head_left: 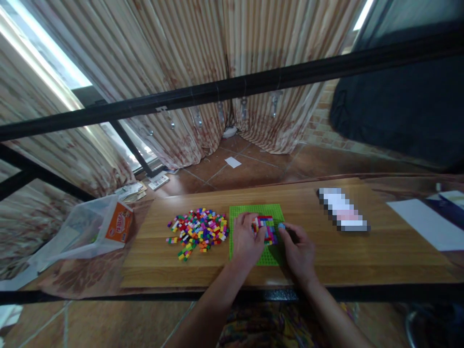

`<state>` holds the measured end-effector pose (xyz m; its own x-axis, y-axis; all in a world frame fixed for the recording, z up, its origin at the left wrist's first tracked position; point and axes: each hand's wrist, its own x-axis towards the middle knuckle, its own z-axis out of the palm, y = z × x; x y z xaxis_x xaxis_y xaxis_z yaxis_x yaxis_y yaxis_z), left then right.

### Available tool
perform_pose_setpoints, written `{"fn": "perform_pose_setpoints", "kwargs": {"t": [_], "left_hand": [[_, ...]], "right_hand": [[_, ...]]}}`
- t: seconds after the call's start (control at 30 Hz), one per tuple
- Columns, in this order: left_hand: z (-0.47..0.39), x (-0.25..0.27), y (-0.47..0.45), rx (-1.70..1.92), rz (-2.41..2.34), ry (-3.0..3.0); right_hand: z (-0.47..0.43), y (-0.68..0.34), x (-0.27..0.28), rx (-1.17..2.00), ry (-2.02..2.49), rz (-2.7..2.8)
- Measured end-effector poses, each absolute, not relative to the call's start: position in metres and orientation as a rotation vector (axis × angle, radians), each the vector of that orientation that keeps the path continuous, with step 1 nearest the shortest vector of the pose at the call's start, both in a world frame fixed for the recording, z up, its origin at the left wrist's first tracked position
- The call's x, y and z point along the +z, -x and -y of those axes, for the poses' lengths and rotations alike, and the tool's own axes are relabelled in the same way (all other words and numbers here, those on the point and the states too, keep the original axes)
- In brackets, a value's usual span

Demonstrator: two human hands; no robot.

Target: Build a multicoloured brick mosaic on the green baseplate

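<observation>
two hands are at work over one green board [268, 257], which lies on the wooden tabletop [163, 273] and carries one flat patch of small bricks [269, 229] in red, purple, blue and other colours. the right hand [301, 251], at four o'clock from the patch, has thumb and forefinger clamped on one blue brick [282, 225] at the patch's edge. the left hand [248, 241], at nine o'clock, lies on the board, its thumb apart from the forefinger and reaching over the patch; whether these fingers grip anything, i cannot tell. at nine o'clock from the board is one pile of loose bricks [203, 229], too many to count. farther out that way stands one clear plastic box [94, 250] with one orange label [119, 222]; its white lettering is too small to read, and a little green shows inside. at two o'clock from the board lies one pixelated object [342, 210], any writing unreadable, and at three o'clock, farther off, one white sheet [424, 222].
</observation>
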<state>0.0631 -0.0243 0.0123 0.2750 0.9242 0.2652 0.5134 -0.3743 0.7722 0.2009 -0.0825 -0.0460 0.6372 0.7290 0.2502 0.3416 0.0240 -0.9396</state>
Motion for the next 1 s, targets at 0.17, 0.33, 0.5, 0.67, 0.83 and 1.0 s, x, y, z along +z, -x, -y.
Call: {"fn": "perform_pose_setpoints", "kwargs": {"t": [0.17,0.33,0.5,0.67,0.83,1.0], "left_hand": [[0.051,0.015,-0.028,0.93,-1.107,-1.339],[0.083,0.003,-0.008,0.755,-0.968,-0.676],[0.091,-0.003,0.016,0.807,-1.007,-0.492],[0.083,-0.004,0.057,0.886,-1.274,-0.769],[0.077,-0.014,0.098,0.956,-1.49,-1.043],[0.072,-0.013,0.126,1.016,-1.692,-1.302]], "right_hand": [[0.098,-0.184,-0.023,0.331,1.52,1.195],[0.117,-0.141,-0.024,0.499,1.455,1.495],[0.118,-0.117,-0.033,0.584,1.425,1.618],[0.098,-0.106,-0.027,0.585,1.397,1.669],[0.076,-0.085,-0.029,0.526,1.348,1.79],[0.06,-0.064,-0.032,0.51,1.278,1.931]]}}
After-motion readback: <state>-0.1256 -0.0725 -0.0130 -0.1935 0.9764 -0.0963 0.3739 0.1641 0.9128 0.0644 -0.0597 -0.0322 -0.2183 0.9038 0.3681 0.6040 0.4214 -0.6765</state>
